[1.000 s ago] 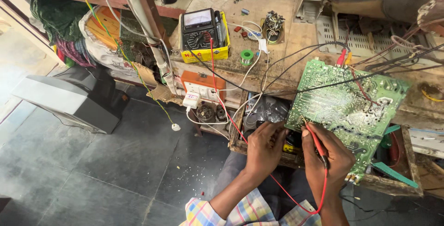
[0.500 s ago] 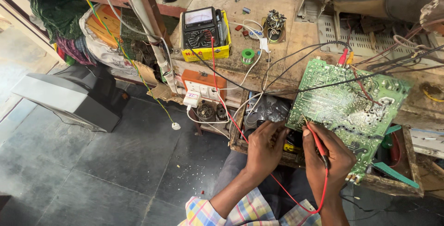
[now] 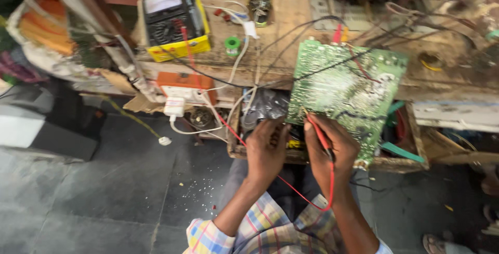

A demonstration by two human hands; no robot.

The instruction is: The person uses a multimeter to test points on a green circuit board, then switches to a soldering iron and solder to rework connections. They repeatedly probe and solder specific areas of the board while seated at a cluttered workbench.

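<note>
My right hand (image 3: 328, 147) pinches the red probe (image 3: 318, 133) on the green circuit board (image 3: 347, 90) at the workbench's front edge; a slip could bridge solder joints.

view: tilted down | red probe (image 3: 318, 135): shifted slightly on green circuit board (image 3: 347, 90)

Two bare forearms, no gloves, watch or rings visible. Left hand (image 3: 266, 147), right hand (image 3: 328, 147). Short sleeves (image 3: 260, 228): plaid shirt, pale yellow, blue, pink and white checks, cuffs ending near the elbows.
</note>
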